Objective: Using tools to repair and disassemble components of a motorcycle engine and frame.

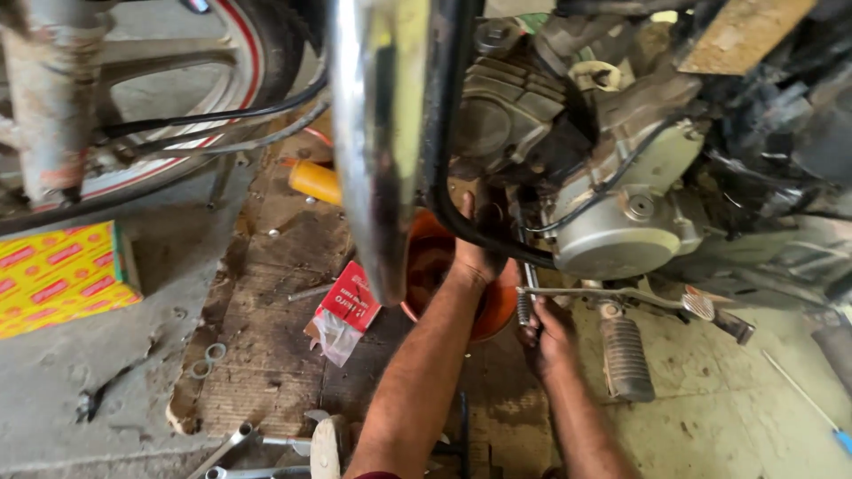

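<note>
My left hand [476, 251] reaches up under the motorcycle engine [612, 222], its fingers behind the black frame tube [444, 177]; whether it holds anything is hidden. Below it sits an orange drain pan [428, 257]. My right hand [548, 335] is lower and to the right, closed around the knurled handle of a metal wrench [525, 302] that points up toward the engine's underside. The silver engine cover is just right of both hands.
A chrome pipe [373, 133] hangs in front at centre. A ribbed footpeg [626, 357] and pedal lever [692, 303] are at the right. On the floor lie a red packet [351, 300], yellow box [58, 279], orange bottle [315, 182], spanners [232, 442] and two washers [209, 359].
</note>
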